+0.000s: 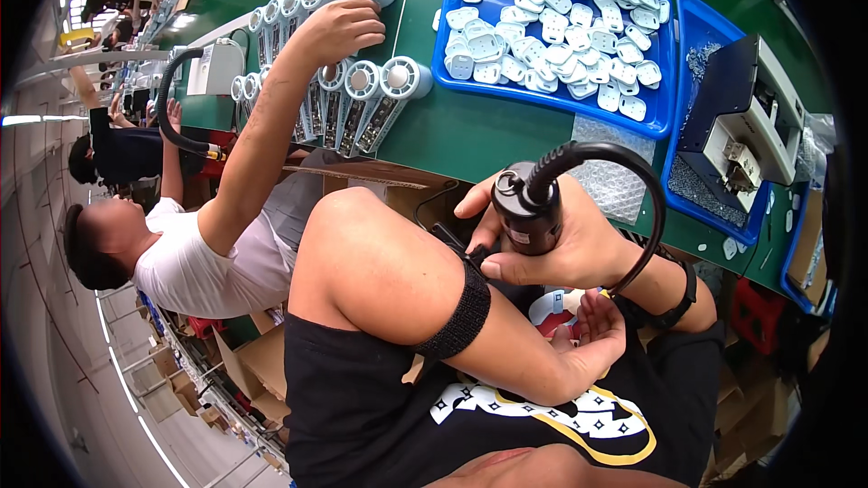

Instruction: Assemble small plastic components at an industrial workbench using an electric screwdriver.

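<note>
A black electric screwdriver [527, 217] is held in my right hand [579, 230], its thick curved cable rising from the upper end. The bit end is hidden below the hand. My bent left arm crosses in front of my body, with a black band round it. At its end, my left hand [592, 334] is palm up below the right wrist, fingers loosely curled and thumb apart. No object shows in it. Behind it are white and red patches that I cannot make out clearly.
Light-blue round-headed devices [405, 79] stand in rows on the green table [420, 140]; a co-worker's hand [348, 27] reaches over them. A blue tray [551, 101] holds many white plates. Right of it, a dark-and-white machine [741, 126] stands in a blue bin [674, 176] with small metal parts.
</note>
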A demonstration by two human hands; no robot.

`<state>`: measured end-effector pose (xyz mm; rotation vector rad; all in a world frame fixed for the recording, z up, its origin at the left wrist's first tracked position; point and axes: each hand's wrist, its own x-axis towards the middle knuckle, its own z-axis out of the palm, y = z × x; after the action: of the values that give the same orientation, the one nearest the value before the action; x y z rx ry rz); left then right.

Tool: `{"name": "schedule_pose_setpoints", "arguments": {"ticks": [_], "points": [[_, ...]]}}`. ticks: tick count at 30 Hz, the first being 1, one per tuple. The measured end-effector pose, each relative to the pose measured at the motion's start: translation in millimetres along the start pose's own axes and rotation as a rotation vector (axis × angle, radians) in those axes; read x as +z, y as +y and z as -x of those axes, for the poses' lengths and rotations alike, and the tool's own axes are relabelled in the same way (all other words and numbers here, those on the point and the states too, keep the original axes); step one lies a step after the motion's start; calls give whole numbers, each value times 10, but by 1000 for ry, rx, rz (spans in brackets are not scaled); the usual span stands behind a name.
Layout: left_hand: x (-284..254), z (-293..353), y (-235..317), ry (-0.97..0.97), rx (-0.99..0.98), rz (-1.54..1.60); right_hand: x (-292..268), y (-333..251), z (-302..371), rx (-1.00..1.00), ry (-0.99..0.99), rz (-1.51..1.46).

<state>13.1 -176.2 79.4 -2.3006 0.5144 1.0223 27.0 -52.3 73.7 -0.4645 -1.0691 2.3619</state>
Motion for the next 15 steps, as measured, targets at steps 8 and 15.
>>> {"name": "schedule_pose_setpoints", "arguments": {"ticks": [8,15], "points": [[31,39,-76,40,39,34,-66,-141,-10,35,-46,149],[-171,90,-130,-40,-134,-58,-301,-285,80,60,-140,105]]}}
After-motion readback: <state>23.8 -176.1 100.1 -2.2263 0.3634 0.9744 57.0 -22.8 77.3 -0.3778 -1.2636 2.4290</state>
